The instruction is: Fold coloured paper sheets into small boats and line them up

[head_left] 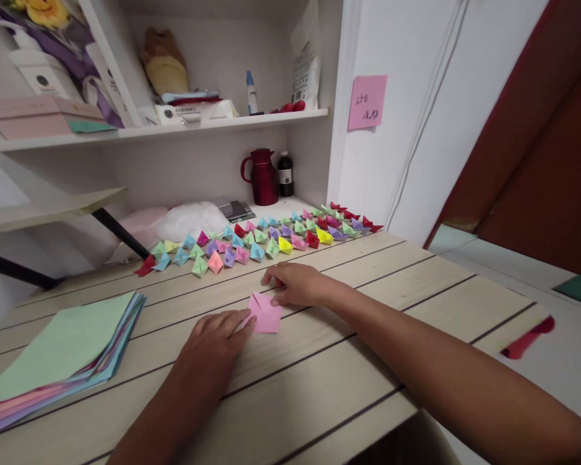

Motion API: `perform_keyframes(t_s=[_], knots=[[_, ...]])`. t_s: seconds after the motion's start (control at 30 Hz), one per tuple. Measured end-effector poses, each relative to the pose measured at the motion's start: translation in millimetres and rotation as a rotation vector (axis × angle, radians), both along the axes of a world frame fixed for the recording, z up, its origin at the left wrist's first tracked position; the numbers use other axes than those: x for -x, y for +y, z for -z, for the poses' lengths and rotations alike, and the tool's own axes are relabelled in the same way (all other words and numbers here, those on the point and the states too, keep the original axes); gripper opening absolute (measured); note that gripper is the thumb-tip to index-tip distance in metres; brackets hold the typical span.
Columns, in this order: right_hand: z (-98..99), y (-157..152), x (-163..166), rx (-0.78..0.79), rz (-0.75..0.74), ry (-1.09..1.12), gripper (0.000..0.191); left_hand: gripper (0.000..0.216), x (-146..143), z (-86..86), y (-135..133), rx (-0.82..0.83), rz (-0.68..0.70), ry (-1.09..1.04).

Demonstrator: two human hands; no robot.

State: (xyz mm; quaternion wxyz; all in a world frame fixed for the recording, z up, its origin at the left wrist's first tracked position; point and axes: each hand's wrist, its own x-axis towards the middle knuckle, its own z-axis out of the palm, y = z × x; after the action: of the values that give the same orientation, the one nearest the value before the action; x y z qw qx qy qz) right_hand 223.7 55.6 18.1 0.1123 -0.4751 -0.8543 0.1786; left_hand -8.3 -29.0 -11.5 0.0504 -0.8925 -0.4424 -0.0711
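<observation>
A small square of pink paper, with a fold near its top, lies on the slatted wooden table in front of me. My left hand rests at its left corner, thumb and forefinger closed around that edge. From the other side, my right hand touches the upper right edge with the thumb. Its curled forefinger stays apart from the thumb, just beyond the paper. Behind the hands stand several rows of small folded paper boats in many colours. On the left lies a stack of coloured paper sheets, pale green on top.
A white shelf stands behind the table. A dark red jug and a dark bottle are in its lower bay, near a clear plastic bag. A pink note hangs on the wall. The table edge slopes away on the right.
</observation>
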Motion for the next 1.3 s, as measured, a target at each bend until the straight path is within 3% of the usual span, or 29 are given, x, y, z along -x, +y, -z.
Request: perform_keyframes(t_s=[0.2, 0.3, 0.4, 0.53, 0.7, 1.07, 1.3], knots=[[6.4, -2, 16, -0.053, 0.021, 0.016, 0.043, 0.057, 0, 0.4, -1, -0.029, -0.003, -0.008], [5.3, -2, 23, -0.031, 0.005, 0.025, 0.033, 0.05, -1, -2.5, -3, -0.03, -0.019, -0.073], [3.1, -3, 26, -0.014, -0.019, 0.035, 0.024, 0.039, -4, -6.5, -2, -0.006, -0.141, -0.251], [3.5, -2, 27, -0.031, -0.031, 0.016, 0.03, 0.042, -17, -11.4, 12, 0.069, -0.329, -0.371], [3.6, -1, 23, -0.048, -0.047, -0.003, 0.033, 0.036, -36, -15.4, 30, 0.139, -0.315, -0.214], [-2.6, -4, 17, -0.048, -0.118, -0.002, 0.04, 0.024, -39, -19.2, 22, 0.201, -0.433, -0.309], [-3.9, -6, 21, -0.007, -0.19, -0.044, 0.025, 0.023, -40, -14.8, 23, 0.212, -0.354, -0.42]])
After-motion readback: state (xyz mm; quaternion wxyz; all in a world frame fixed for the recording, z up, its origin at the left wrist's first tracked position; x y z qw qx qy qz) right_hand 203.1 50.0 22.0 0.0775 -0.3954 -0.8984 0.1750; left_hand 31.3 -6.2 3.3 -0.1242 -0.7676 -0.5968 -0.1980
